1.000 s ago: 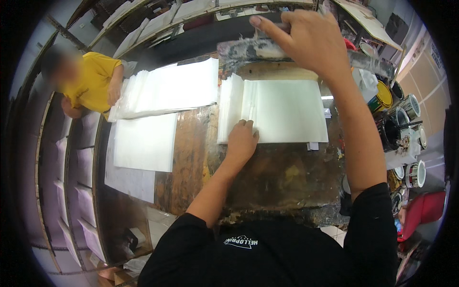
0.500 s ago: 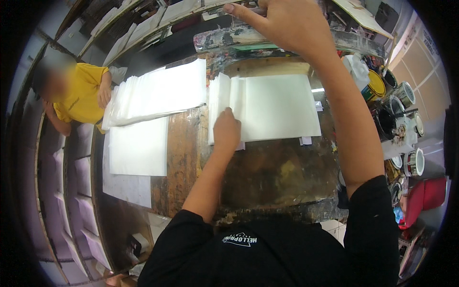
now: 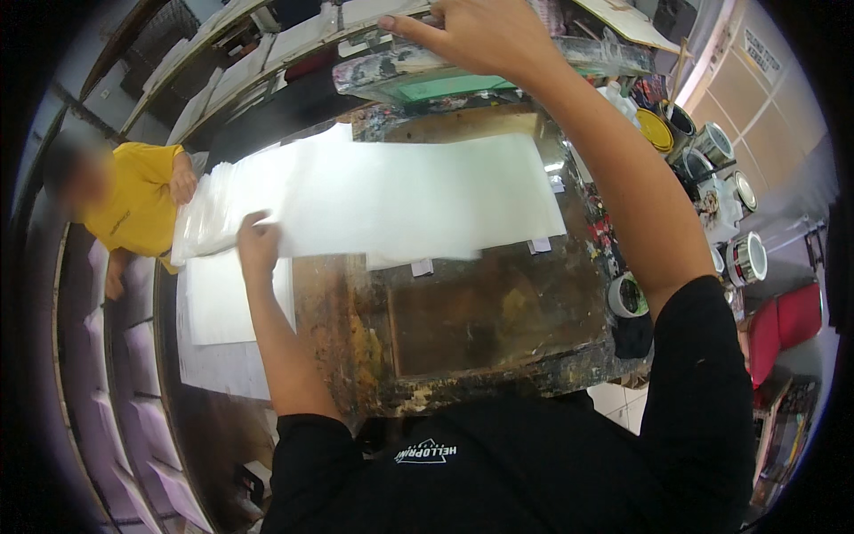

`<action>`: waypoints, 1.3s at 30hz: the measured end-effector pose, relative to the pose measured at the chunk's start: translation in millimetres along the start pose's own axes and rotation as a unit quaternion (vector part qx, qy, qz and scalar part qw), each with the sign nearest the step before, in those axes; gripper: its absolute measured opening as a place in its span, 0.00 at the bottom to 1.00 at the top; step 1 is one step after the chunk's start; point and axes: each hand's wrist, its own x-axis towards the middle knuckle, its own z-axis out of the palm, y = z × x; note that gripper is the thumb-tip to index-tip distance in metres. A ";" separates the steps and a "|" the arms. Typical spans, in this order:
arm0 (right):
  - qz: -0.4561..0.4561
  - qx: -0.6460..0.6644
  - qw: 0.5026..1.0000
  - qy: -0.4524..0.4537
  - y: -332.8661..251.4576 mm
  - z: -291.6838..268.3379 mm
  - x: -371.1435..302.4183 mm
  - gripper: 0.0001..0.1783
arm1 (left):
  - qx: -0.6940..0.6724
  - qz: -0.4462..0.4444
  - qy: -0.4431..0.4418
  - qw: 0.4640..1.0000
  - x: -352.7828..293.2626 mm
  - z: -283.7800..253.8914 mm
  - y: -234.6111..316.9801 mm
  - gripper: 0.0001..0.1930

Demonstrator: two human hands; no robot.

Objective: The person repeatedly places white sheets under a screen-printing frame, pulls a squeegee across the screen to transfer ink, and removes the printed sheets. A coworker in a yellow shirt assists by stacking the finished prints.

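Note:
My left hand (image 3: 259, 245) is closed in a pinch at the left side of a white sheet (image 3: 374, 200), which is blurred along its right part. The sheet stretches across the table, partly over a fanned stack of white sheets (image 3: 203, 218). Below its right end lies another white sheet (image 3: 520, 191), with small pale tabs (image 3: 539, 245) at its edge. My right hand (image 3: 494, 36) is raised at the top of the view, thumb stretched out to the left. Its other fingers are largely cut off or hidden, so whether it grips anything cannot be told.
A person in a yellow shirt (image 3: 138, 200) has a hand at the stack's far left. More white sheets (image 3: 233, 311) lie on the stained table (image 3: 480, 329). Paint cans (image 3: 745, 258) and tubs crowd the right side; a red chair (image 3: 787, 329) stands beyond. Racks (image 3: 156, 383) line the left.
My left hand has moved left from the right-hand pile to the left stack, drawing a white sheet across. My raised right hand appears slightly further left. The view has shifted.

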 end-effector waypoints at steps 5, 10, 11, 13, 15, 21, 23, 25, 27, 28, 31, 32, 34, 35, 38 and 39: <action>0.047 -0.040 0.998 0.012 13.5 -0.6 3.9 0.51 | -0.168 0.109 -0.079 0.977 -94.6 96.0 135.8 0.26; 0.020 -0.026 0.999 0.001 13.8 7.0 19.3 0.52 | 0.043 0.362 -0.208 0.908 -193.0 238.3 214.2 0.32; 0.014 -0.023 1.000 -0.002 14.4 8.4 18.9 0.52 | 0.049 0.358 -0.193 0.912 -198.9 248.9 219.5 0.32; 0.005 -0.012 1.000 -0.009 11.7 6.1 16.0 0.52 | 0.067 0.347 -0.167 0.921 -210.1 261.8 222.7 0.32; 0.007 -0.014 1.000 -0.020 14.4 0.4 15.1 0.52 | 0.067 0.346 -0.183 0.918 -211.9 264.9 223.6 0.31; 0.043 -0.017 0.999 -0.028 12.4 -15.1 19.3 0.50 | 0.061 0.321 -0.227 0.917 -205.4 265.7 227.2 0.29; 0.083 -0.004 0.995 -0.061 0.5 -21.4 22.9 0.49 | 0.047 0.301 -0.246 0.920 -200.0 261.4 228.6 0.29; 0.090 -0.006 0.993 -0.073 5.5 -20.0 24.0 0.49 | 0.015 0.290 -0.267 0.919 -189.7 239.3 244.5 0.28; 0.052 -0.017 0.996 -0.066 15.2 -12.5 29.0 0.48 | 0.083 0.328 -0.240 0.910 -194.2 250.4 243.7 0.28; 0.041 -0.009 0.997 -0.064 17.3 -12.3 28.0 0.48 | 0.116 0.345 -0.226 0.903 -196.7 255.5 241.4 0.28; 0.041 0.005 0.996 -0.074 13.1 -18.1 22.7 0.48 | 0.102 0.359 -0.199 0.906 -202.0 264.9 233.5 0.28; 0.063 0.004 0.994 -0.087 7.1 -21.4 23.4 0.48 | 0.102 0.359 -0.198 0.906 -202.9 267.9 231.6 0.28; 0.066 -0.011 0.995 -0.080 7.2 -18.2 25.0 0.48 | 0.099 0.362 -0.194 0.906 -203.6 267.4 232.9 0.29; 0.049 -0.023 0.997 -0.060 16.8 -7.2 29.9 0.48 | 0.093 0.359 -0.200 0.907 -204.6 267.1 233.8 0.29; 0.011 -0.006 0.999 -0.032 21.3 -9.6 21.5 0.48 | 0.075 0.354 -0.204 0.910 -205.7 265.9 234.6 0.29; 0.010 -0.003 0.999 -0.038 20.5 -11.5 21.5 0.49 | 0.071 0.355 -0.202 0.910 -206.8 266.7 234.4 0.29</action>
